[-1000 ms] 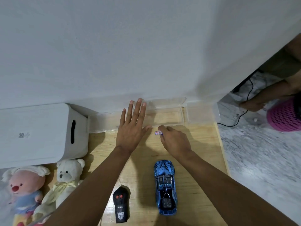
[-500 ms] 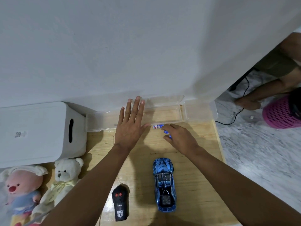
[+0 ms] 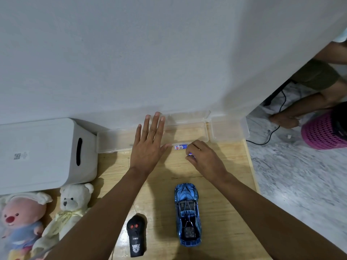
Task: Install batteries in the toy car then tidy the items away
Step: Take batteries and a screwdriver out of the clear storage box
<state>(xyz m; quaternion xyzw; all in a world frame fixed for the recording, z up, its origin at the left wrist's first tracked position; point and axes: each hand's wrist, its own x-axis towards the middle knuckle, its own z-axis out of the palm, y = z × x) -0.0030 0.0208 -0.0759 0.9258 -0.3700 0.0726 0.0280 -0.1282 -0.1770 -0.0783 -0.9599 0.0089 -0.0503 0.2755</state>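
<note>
The blue toy car point(image 3: 187, 212) stands on the wooden table, nose toward the wall, with the black remote control point(image 3: 136, 236) to its left. My right hand point(image 3: 203, 159) is beyond the car with curled fingers pinching batteries; one white-and-blue battery point(image 3: 180, 147) sticks out to the left of my fingertips and a second blue end shows under them. My left hand point(image 3: 150, 147) lies flat with straight fingers over the front edge of a clear plastic box point(image 3: 114, 141) against the wall, holding nothing.
A second clear tray point(image 3: 228, 130) sits at the table's back right corner. A white box point(image 3: 43, 152) and two plush toys point(image 3: 69, 207) fill the left side. Right of the table edge are marble floor, a pink basket point(image 3: 323, 131), a cable and another person's foot.
My right hand has drawn a little toward me and to the right, and more of the batteries shows at its fingertips. The left hand has stayed flat in place.
</note>
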